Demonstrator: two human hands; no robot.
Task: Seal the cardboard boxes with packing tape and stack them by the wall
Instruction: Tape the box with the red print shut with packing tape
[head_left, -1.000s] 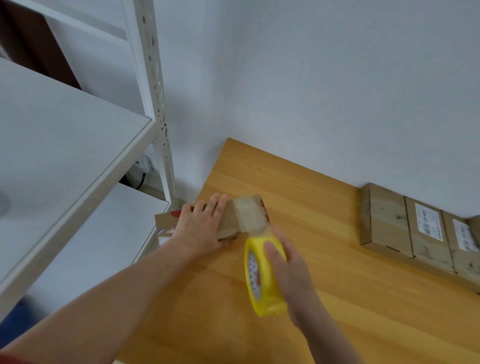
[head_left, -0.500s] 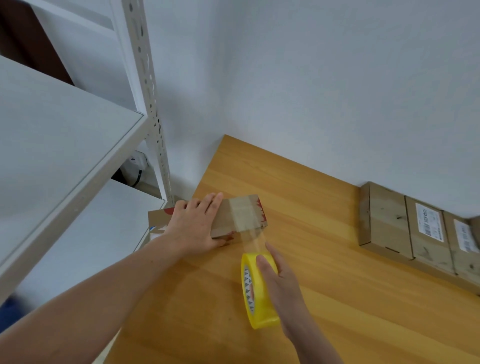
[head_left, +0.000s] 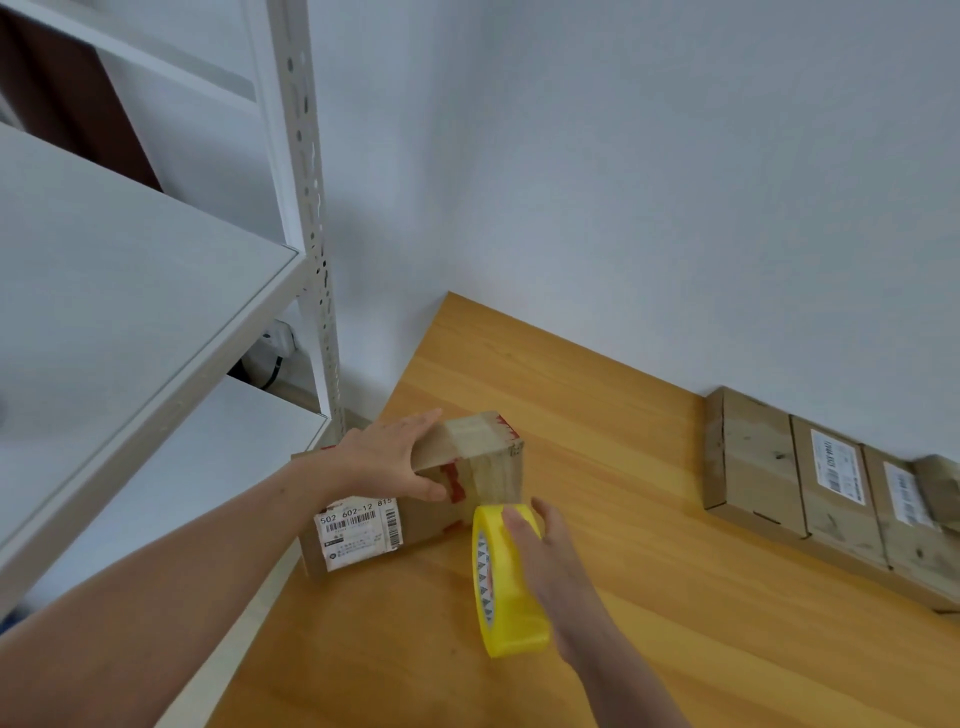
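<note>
A small cardboard box (head_left: 470, 460) with a white shipping label (head_left: 358, 527) sits at the left edge of the wooden table (head_left: 597, 415). My left hand (head_left: 387, 462) grips its top, thumb down over the near side. A strip of clear tape runs over the box's right end and down to the yellow tape roll (head_left: 506, 577). My right hand (head_left: 550, 561) holds that roll upright, just in front of the box.
Three flat cardboard boxes (head_left: 826, 478) lie side by side against the white wall at the right. A white metal shelving unit (head_left: 306, 218) stands left of the table, its shelf boards at and above table height.
The box has tipped up so its labelled near side shows. My left hand shifted from lying flat on top to gripping the box. The tape roll drew down toward me, pulling tape over the end.
</note>
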